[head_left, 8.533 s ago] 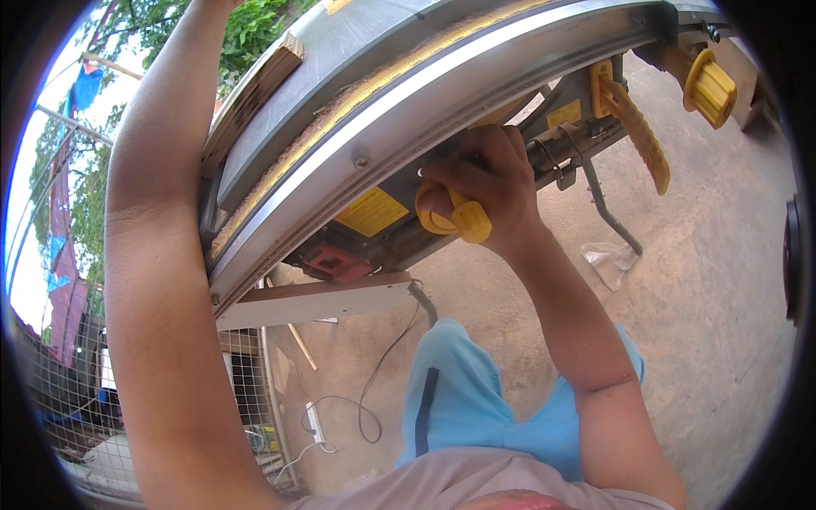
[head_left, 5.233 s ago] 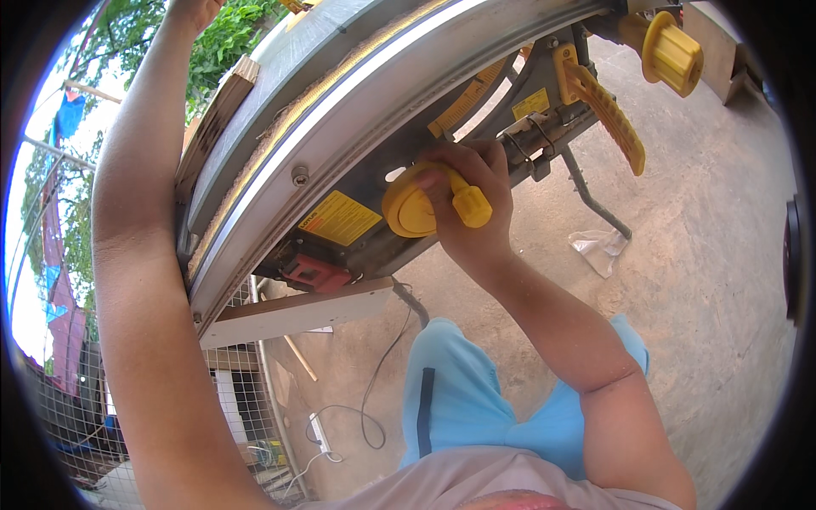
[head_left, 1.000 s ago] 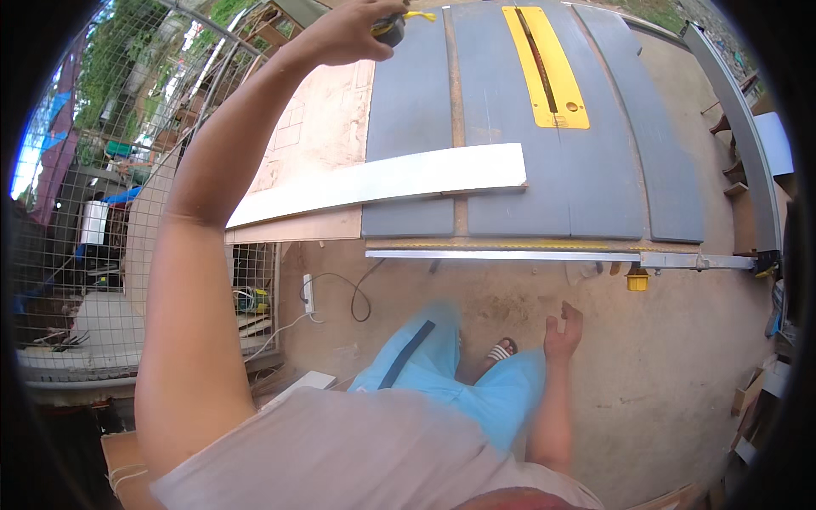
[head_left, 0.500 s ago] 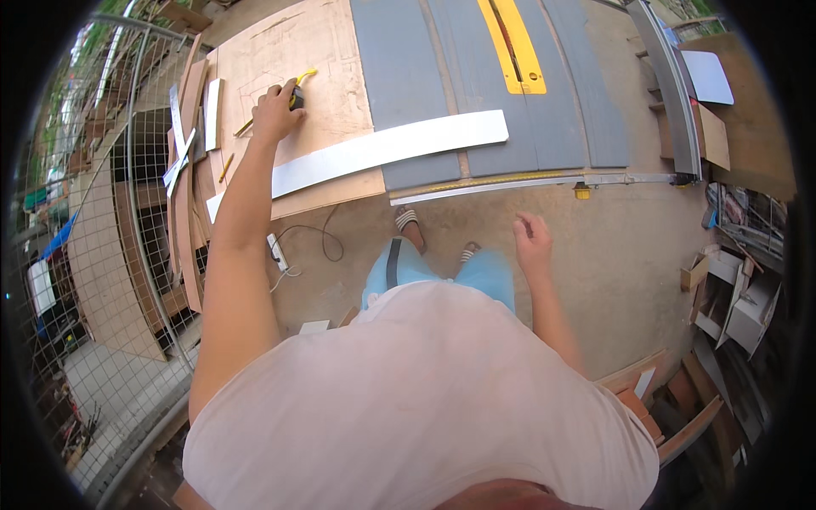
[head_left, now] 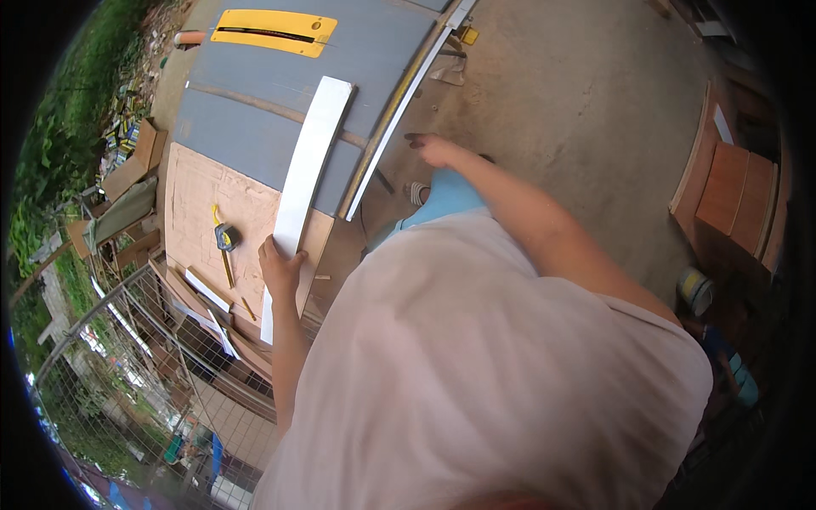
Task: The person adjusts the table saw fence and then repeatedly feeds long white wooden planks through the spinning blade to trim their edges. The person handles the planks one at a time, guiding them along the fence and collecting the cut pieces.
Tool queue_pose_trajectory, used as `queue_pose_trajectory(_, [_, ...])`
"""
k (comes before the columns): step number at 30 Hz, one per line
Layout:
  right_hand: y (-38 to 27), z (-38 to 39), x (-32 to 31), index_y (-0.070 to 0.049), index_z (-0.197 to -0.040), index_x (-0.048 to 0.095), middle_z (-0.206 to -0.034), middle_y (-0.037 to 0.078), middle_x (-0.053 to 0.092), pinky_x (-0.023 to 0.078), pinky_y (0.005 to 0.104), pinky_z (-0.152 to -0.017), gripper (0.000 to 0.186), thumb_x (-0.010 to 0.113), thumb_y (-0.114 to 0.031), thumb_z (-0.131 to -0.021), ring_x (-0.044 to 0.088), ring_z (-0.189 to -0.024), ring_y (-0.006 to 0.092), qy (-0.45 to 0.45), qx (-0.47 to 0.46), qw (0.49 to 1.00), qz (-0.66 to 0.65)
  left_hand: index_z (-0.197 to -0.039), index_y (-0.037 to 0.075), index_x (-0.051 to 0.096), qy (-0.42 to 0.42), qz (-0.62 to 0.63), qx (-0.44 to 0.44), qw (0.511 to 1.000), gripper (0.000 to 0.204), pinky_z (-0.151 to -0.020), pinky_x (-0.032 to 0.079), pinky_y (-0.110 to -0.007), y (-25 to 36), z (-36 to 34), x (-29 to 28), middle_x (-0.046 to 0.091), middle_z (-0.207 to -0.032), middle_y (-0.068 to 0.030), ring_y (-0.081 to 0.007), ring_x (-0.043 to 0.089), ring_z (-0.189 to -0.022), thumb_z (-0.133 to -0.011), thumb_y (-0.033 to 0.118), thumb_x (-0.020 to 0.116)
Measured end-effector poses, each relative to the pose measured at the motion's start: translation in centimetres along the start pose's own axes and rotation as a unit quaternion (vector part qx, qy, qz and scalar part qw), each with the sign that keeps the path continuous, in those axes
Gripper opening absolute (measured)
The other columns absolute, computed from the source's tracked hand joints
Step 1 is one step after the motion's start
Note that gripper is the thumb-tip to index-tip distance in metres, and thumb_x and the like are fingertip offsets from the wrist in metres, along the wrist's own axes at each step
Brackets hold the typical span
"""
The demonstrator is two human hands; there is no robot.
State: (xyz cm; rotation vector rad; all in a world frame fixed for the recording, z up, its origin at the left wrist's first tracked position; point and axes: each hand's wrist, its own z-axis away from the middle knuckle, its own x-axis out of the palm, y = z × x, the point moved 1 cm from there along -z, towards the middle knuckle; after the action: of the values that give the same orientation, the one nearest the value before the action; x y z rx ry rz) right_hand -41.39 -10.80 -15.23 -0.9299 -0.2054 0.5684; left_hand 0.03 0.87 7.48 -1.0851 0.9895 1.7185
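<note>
My left hand (head_left: 282, 270) grips the lower part of a long white strip of board (head_left: 308, 161), fingers at its left edge and thumb at its right. The strip lies slantwise across a plywood sheet (head_left: 191, 191) and the grey table saw top (head_left: 229, 140). Left of that hand, a yellow and black tape measure (head_left: 227, 236) rests on the plywood, its yellow tongue a little out. My right hand (head_left: 433, 151) hangs beside the saw's front rail (head_left: 399, 110), fingers stretched out and holding nothing; the fingertips look dark.
A yellow slotted insert (head_left: 274, 32) sits in the saw top. A pencil (head_left: 248, 308) lies near the plywood's edge, beside white and brown offcuts (head_left: 208, 289). Wire mesh fencing (head_left: 170, 357) stands at the lower left. Reddish-brown wooden panels (head_left: 733, 191) stand at the right.
My left hand has let go of the tape measure and taken hold of the white strip. The view has turned to the right, and my right hand has moved near the saw's rail.
</note>
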Motion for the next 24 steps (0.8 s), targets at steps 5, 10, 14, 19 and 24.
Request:
queue_pose_trajectory(5, [2.3, -5.8, 6.4, -0.014, -0.151, 0.057, -0.138, 0.024, 0.065, 0.054, 0.0428, -0.098, 0.064, 0.057, -0.009, -0.087, 0.065, -0.122, 0.0373, -0.044, -0.060, 0.985, 0.157, -0.146, -0.004, 0.046, -0.047, -0.093, -0.012, 0.994, 0.090, -0.110, 0.047, -0.047, 1.7, -1.2, -0.6, 0.053, -0.140, -0.0233, -0.0432, 0.054, -0.130, -0.071, 0.019, 0.090])
queue_pose_trajectory(10, [0.3, -4.4, 10.0, -0.024, -0.157, 0.050, -0.126, 0.030, 0.068, 0.056, 0.0452, -0.094, 0.075, 0.062, -0.017, -0.084, 0.069, -0.111, 0.0405, 0.042, -0.029, 0.990, -0.132, -0.148, -0.007, 0.042, -0.070, -0.155, -0.017, 0.985, 0.094, -0.111, 0.045, -0.048, 1.6, -2.4, -0.5, 0.052, -0.139, -0.0257, -0.0439, 0.053, -0.129, -0.070, 0.020, 0.090])
queue_pose_trajectory(14, [-1.2, -3.1, 9.2, -0.027, -0.159, 0.048, -0.126, 0.030, 0.068, 0.057, 0.0451, -0.093, 0.078, 0.061, -0.017, -0.083, 0.069, -0.109, 0.0408, -0.009, -0.002, 0.991, -0.134, -0.149, -0.008, 0.040, -0.094, -0.148, -0.037, 0.984, 0.095, -0.111, 0.044, -0.048, -0.2, -3.0, -0.2, 0.052, -0.138, -0.0251, -0.0437, 0.053, -0.129, -0.072, 0.019, 0.089])
queue_pose_trajectory(19, [-1.1, -4.8, 10.4, -0.027, -0.161, 0.045, -0.125, 0.026, 0.069, 0.060, 0.0476, -0.082, 0.079, 0.061, -0.018, -0.084, 0.071, -0.109, 0.0357, -0.022, -0.006, 0.988, -0.154, -0.150, -0.008, 0.039, -0.089, -0.140, -0.022, 0.986, 0.096, -0.111, 0.043, -0.048, 0.7, -2.8, -0.6, 0.051, -0.138, -0.0248, -0.0429, 0.052, -0.130, -0.072, 0.019, 0.088])
queue_pose_trajectory(24, [-4.6, -3.9, 11.5, -0.021, -0.151, 0.055, -0.122, 0.018, 0.072, 0.062, 0.0477, -0.068, 0.062, 0.063, -0.024, -0.090, 0.072, -0.105, 0.0265, -0.068, 0.048, 0.976, -0.202, -0.152, -0.009, 0.037, -0.095, -0.158, -0.043, 0.982, 0.098, -0.114, 0.043, -0.047, 1.8, -2.3, -0.4, 0.049, -0.144, -0.0258, -0.0435, 0.051, -0.133, -0.074, 0.022, 0.088])
